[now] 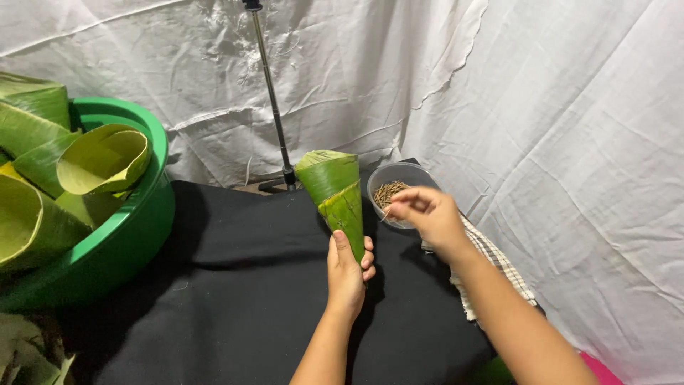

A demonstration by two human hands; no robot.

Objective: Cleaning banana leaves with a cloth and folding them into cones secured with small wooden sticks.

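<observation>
Creased white cloth (556, 107), glossy leaf cone (335, 192)

One head-worn camera looks down, close over the table (235, 285).

Bright, even frontal light, soft shadows, sharp focus, slight edge distortion.

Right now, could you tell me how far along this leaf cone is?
Done: the leaf cone is rolled, and other rolled leaves sit in the green basin. In hand: the left hand grips the cone's tip; the right hand pinches a thin stick at the clear bowl. Left: no pin visible in the cone.
</observation>
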